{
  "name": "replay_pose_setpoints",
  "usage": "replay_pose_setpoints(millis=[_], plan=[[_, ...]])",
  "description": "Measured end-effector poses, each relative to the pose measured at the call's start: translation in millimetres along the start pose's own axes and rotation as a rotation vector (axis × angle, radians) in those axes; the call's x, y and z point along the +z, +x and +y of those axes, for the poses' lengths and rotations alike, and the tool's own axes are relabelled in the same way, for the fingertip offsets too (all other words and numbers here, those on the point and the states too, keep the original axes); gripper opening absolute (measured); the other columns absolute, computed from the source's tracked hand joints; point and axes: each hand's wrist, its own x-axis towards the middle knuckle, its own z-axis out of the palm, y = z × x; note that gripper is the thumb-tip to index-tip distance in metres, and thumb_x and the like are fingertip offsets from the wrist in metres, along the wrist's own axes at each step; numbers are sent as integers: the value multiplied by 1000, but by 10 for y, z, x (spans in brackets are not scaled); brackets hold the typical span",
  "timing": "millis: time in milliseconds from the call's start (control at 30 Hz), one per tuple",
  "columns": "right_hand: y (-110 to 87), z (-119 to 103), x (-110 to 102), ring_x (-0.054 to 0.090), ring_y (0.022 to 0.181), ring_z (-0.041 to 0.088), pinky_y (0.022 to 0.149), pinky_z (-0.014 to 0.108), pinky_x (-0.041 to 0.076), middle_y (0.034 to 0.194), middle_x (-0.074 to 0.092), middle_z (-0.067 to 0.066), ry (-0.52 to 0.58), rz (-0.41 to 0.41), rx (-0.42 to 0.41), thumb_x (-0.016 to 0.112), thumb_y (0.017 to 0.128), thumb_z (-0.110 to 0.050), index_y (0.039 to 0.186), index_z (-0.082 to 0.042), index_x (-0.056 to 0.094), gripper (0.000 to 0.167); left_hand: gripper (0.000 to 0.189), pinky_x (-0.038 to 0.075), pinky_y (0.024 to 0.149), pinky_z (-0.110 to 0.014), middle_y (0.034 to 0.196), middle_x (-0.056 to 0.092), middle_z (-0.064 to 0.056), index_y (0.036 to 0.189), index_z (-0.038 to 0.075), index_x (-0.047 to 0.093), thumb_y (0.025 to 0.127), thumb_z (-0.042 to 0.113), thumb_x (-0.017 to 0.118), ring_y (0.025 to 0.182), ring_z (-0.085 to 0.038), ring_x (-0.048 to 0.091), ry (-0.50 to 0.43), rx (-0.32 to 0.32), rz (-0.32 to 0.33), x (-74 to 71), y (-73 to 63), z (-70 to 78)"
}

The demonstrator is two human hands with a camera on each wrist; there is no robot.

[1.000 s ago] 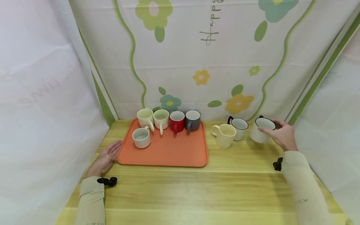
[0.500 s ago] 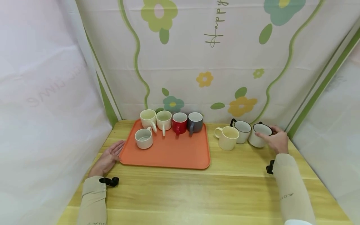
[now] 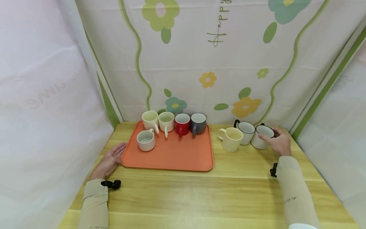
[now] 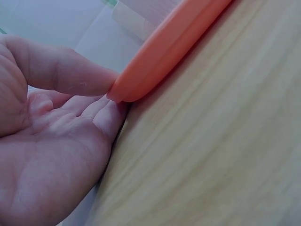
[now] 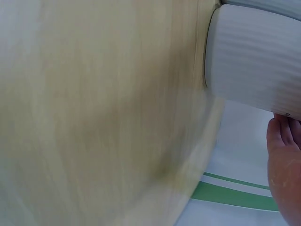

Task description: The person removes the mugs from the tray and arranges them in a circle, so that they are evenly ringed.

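My right hand point(image 3: 279, 143) holds a white mug with a black rim point(image 3: 259, 143) near its top, thumb on the near side and fingers round the right side. In the right wrist view the mug point(image 5: 256, 59) has its base at the table. Close on its left is a matching black-rimmed mug point(image 3: 246, 132), then a cream mug point(image 3: 231, 143). My left hand point(image 3: 110, 159) lies at the left edge of an orange tray point(image 3: 174, 156), fingers extended along it. The left wrist view has the thumb point(image 4: 101, 80) touching the tray rim point(image 4: 155, 59).
On the tray's back edge stand two cream mugs point(image 3: 150, 121) point(image 3: 166, 121), a red mug point(image 3: 183, 125) and a dark grey mug point(image 3: 198, 123). A low white cup point(image 3: 146, 141) is at the tray's left. Behind the wooden table point(image 3: 183, 197) hangs a flowered curtain point(image 3: 177, 57).
My right hand has brought the black-rimmed mug left and down, up beside the matching one. The left hand stays at the tray edge. The head view has shifted slightly.
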Motion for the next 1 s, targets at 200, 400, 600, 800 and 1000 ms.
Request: replay_pose_setpoints(millis=[200, 400, 600, 800, 1000], plan=[[42, -101, -117, 45, 144, 51, 112, 62, 47, 164, 40, 29, -44, -116, -45, 74, 91, -61, 166, -4, 30, 104, 104, 44, 109, -7, 178, -2, -21, 169, 1, 0, 80, -29, 44, 165, -38, -2, 8, -2, 7, -19, 12, 3], [26, -478, -186, 30, 157, 50, 122, 70, 32, 174, 28, 20, 23, -172, -117, 77, 91, -56, 171, -13, 19, 108, 104, 45, 109, -7, 178, -2, -21, 169, 1, 1, 80, -29, 44, 165, -38, -3, 11, 4, 8, -32, 14, 2], [31, -1022, 19, 35, 156, 47, 123, 68, 33, 169, 38, 20, -15, -272, -246, 81, 89, -51, 168, -12, 28, 103, 105, 44, 112, -9, 178, -3, -21, 169, 1, 0, 80, -30, 44, 165, -37, -3, 1, -2, 10, -43, -11, 8], [-53, -1551, 473, 40, 154, 44, 125, 64, 34, 164, 46, 19, -25, -375, -370, 85, 86, -48, 162, -7, 40, 97, 105, 45, 111, -9, 178, -3, -22, 169, -1, 0, 79, -30, 45, 165, -39, -3, 2, 5, 6, -34, -5, 3], [-224, -2043, 1097, 49, 148, 41, 126, 56, 39, 157, 53, 21, -1, -436, -535, 91, 82, -39, 156, -2, 47, 93, 104, 43, 114, -10, 178, -3, -22, 169, 0, -1, 80, -30, 45, 165, -38, -3, -3, 2, -6, -20, 13, 3]])
